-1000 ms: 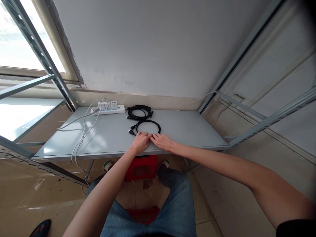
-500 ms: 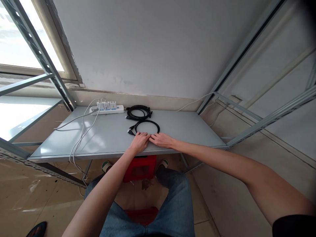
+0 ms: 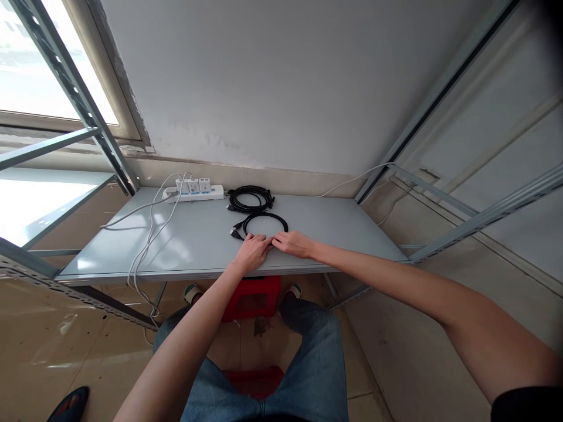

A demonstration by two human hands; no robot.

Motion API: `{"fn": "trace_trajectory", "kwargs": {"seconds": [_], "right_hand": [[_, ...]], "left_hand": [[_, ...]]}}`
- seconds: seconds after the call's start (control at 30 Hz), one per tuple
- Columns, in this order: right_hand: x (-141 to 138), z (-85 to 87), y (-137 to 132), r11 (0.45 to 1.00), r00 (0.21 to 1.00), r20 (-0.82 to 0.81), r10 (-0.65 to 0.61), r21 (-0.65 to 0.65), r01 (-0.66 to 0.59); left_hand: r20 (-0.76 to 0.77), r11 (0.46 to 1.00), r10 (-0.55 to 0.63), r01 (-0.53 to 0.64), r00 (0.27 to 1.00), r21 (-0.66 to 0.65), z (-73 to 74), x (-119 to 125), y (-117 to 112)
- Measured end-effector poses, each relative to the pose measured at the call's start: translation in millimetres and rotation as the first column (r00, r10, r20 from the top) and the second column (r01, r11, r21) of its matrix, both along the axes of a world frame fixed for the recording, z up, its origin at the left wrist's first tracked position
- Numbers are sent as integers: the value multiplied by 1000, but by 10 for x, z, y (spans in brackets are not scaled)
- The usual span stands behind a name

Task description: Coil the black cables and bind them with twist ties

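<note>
A black cable coiled into a ring [image 3: 265,217] lies on the grey metal shelf [image 3: 193,246], its two plugs pointing left. Both my hands meet at the near arc of this ring. My left hand [image 3: 252,253] lies low on the shelf with its fingertips pressed together on the cable. My right hand [image 3: 294,242] comes in from the right, its fingers pinched on the same stretch. The part of the ring under my fingers is hidden.
A second black coiled cable [image 3: 250,199] lies behind the first, next to a white power strip [image 3: 199,191] with chargers and white cords trailing off the shelf's left front. Steel uprights frame both sides. A red stool [image 3: 251,298] stands under the shelf by my knees.
My right hand has lifted slightly and slid back toward the ring, its fingers more curled. My left hand has hardly moved. The view has shifted a little.
</note>
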State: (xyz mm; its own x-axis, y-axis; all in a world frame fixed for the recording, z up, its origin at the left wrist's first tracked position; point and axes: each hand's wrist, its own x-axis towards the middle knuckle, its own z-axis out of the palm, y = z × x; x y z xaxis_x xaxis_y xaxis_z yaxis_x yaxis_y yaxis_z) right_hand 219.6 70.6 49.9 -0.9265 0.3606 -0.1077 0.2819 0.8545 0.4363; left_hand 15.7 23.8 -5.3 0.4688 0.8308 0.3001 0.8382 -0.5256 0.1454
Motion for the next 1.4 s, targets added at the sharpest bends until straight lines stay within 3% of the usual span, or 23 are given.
{"fn": "trace_trajectory", "kwargs": {"seconds": [0.1,0.17,0.27,0.4,0.53,0.7,0.8,0.87,1.03,1.2,1.4], "right_hand": [[35,-95,-76,976,967,-158,-201,-114,184],[45,-166,-132,942,897,-314,-311,-228,247],[24,-237,-200,871,721,-518,-460,-420,254],[-25,-247,-232,781,560,-593,-579,-601,170],[-35,-223,-210,730,521,-586,-620,-675,109],[12,-235,-183,681,502,-570,-651,-730,54],[73,-256,-175,688,517,-562,-646,-721,76],[108,-263,-186,728,567,-551,-612,-673,132],[93,-220,-257,907,843,-371,-390,-313,282],[9,-89,-192,992,970,-206,-129,-35,125],[8,-72,41,990,984,-122,130,71,-122]], "left_hand": [[-23,1000,-7,7,1000,2,-3,1,0],[-27,1000,-15,15,1000,-3,5,3,-3],[-23,1000,-16,16,1000,-1,21,9,-15],[-39,1000,-9,9,999,16,28,11,-41],[-28,1000,17,-17,999,-1,22,46,-56],[90,990,138,-134,986,-47,11,200,-41],[170,986,150,-133,974,-104,5,245,-2],[208,984,141,-112,968,-142,5,231,27],[239,980,144,-103,960,-173,8,175,65],[246,974,167,-122,955,-190,2,183,71],[278,973,187,-138,942,-187,-38,174,94]]}}
